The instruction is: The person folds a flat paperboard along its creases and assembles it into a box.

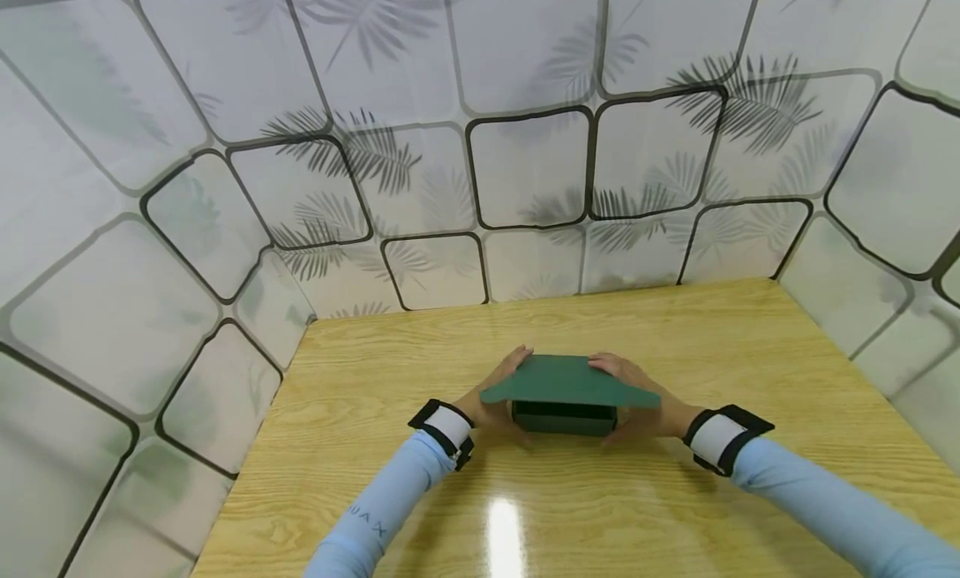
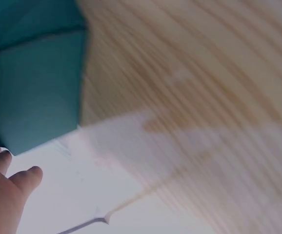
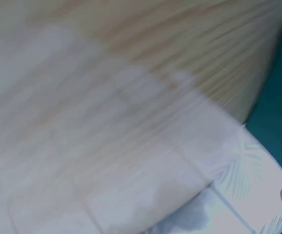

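Note:
A dark green box [image 1: 564,421] is between my two hands in the head view, low over the wooden table. Its broad green lid [image 1: 570,380] slants over the top, and a dark gap shows beneath the near edge. My left hand [image 1: 495,375] holds the left side, fingers reaching to the far corner. On the other side my right hand [image 1: 633,373] grips it likewise, fingertips at the far right corner. The lid hides part of both hands. In the left wrist view the box's side [image 2: 38,92] appears beside fingers [image 2: 28,179]; the right wrist view catches only its edge [image 3: 277,107].
The wooden table [image 1: 375,353] has a glossy light reflection near its front. Pale patterned walls [image 1: 525,170] with leaf prints close off the back and both sides. Each wrist wears a black and white strap over a light blue sleeve.

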`<action>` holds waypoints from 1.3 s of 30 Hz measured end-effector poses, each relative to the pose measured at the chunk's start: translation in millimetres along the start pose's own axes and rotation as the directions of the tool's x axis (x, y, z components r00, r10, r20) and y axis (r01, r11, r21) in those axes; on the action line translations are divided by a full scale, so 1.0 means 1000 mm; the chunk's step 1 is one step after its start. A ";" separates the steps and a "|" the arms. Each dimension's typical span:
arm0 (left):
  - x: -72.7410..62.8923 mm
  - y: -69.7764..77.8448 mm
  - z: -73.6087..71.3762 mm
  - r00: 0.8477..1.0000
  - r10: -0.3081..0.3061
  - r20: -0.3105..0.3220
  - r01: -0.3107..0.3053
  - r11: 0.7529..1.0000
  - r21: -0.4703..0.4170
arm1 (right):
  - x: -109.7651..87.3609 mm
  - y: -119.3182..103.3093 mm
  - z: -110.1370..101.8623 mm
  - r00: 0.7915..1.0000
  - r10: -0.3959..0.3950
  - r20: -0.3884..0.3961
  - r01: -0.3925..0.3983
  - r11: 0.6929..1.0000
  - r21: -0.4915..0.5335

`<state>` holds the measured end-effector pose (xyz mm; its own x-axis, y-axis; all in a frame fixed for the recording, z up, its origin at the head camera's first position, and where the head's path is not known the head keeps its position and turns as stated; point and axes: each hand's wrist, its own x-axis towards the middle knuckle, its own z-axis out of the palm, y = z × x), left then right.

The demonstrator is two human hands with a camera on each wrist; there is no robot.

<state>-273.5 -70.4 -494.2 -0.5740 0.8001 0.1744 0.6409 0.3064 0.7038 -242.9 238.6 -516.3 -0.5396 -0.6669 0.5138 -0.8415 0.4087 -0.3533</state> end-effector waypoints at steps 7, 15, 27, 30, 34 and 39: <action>-0.017 -0.015 -0.003 0.999 0.017 0.042 -0.036 0.859 0.511 | -0.012 0.008 -0.014 0.968 0.019 0.248 0.080 0.920 -0.385; -0.022 -0.024 -0.006 0.998 -0.009 0.055 -0.039 0.597 0.801 | -0.003 0.017 -0.016 0.951 -0.007 0.308 0.181 0.823 -0.539; -0.005 -0.030 -0.016 0.995 -0.092 0.026 0.043 0.675 0.737 | 0.016 0.030 -0.025 0.931 0.089 0.355 0.141 0.808 -0.572; -0.003 -0.022 -0.023 0.989 -0.140 0.044 0.058 0.648 0.759 | 0.024 0.029 -0.032 0.919 0.081 0.387 0.173 0.798 -0.577; 0.005 0.011 -0.032 0.956 -0.289 0.045 0.140 0.587 0.797 | 0.041 0.014 -0.037 0.930 0.062 0.362 0.155 0.827 -0.540; 0.019 0.065 -0.010 0.896 -0.441 0.050 0.199 0.499 0.844 | 0.063 -0.033 -0.022 0.937 0.126 0.326 0.027 0.904 -0.426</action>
<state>-247.7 -39.9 -438.4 -0.7717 0.6075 -0.1883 0.6356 0.7469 -0.1954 -249.5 196.3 -454.9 -0.6034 -0.7764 0.1817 -0.7861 0.6174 0.0276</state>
